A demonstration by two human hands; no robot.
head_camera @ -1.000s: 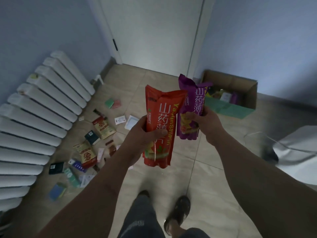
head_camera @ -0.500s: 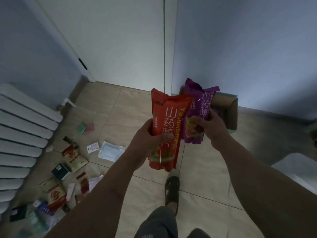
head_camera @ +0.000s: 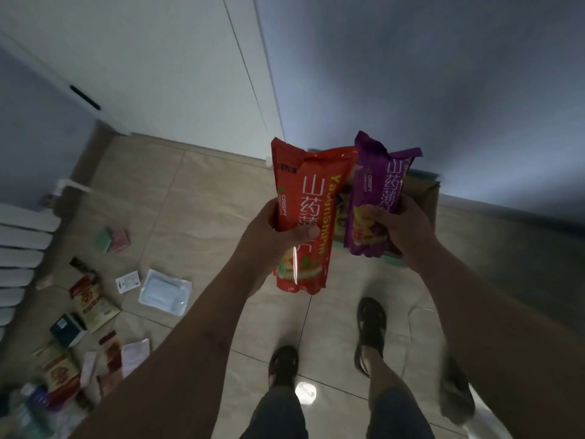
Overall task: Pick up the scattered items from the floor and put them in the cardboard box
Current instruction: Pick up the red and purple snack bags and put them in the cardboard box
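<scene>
1. Head view, left side: loose packets [head_camera: 91, 299] lie scattered on the floor [head_camera: 202, 201] near its left edge.
2. Left hand [head_camera: 269, 239] grips the red snack bag [head_camera: 305, 217] mid-body; light, crinkly, likely slippery.
3. Right hand [head_camera: 402, 229] grips the purple snack bag [head_camera: 376, 198] mid-body, above the cardboard box [head_camera: 427, 198].

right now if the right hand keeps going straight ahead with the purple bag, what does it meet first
Most likely the cardboard box just beyond the right hand and its purple bag; the bag hides most of it, so depth is unclear.

Tiled floor [head_camera: 202, 198] under scattered packets [head_camera: 91, 307].
</scene>
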